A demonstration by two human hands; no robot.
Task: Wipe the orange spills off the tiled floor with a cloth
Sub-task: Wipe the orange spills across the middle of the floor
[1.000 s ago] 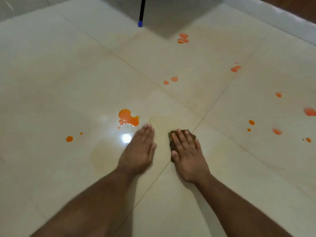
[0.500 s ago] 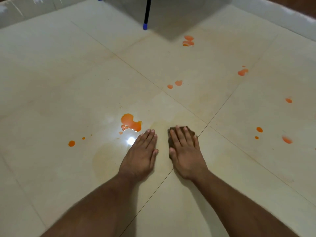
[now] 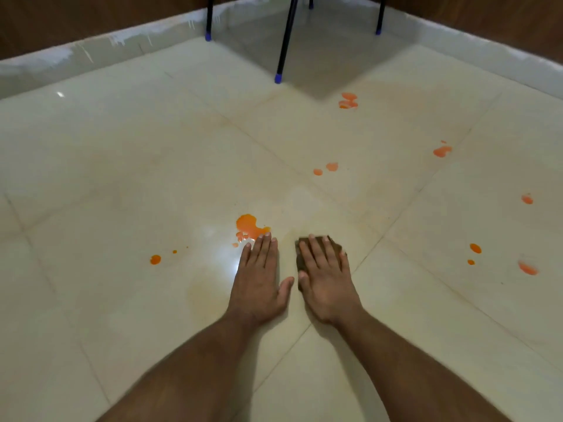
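Observation:
A small brown cloth (image 3: 334, 245) lies flat on the cream tiled floor (image 3: 122, 178), and my right hand (image 3: 327, 278) presses down on it with fingers spread, covering most of it. My left hand (image 3: 259, 280) rests flat on the bare tile beside it, palm down, holding nothing. A large orange puddle (image 3: 247, 225) sits just beyond my left fingertips, touching or nearly touching them. Smaller orange drops (image 3: 155, 259) lie to the left. More orange spots (image 3: 331, 166) dot the floor ahead and to the right (image 3: 528, 268).
Thin black chair legs with blue feet (image 3: 277, 78) stand ahead near the corner. A pale skirting (image 3: 91, 53) and brown walls border the floor at the back. A faint yellowish smear (image 3: 207, 287) marks the tile left of my left wrist.
The camera has tilted up, bringing the walls and chair legs into view. Both hands have crept slightly forward, the left fingertips now at the puddle's edge; the cloth stays under my right hand.

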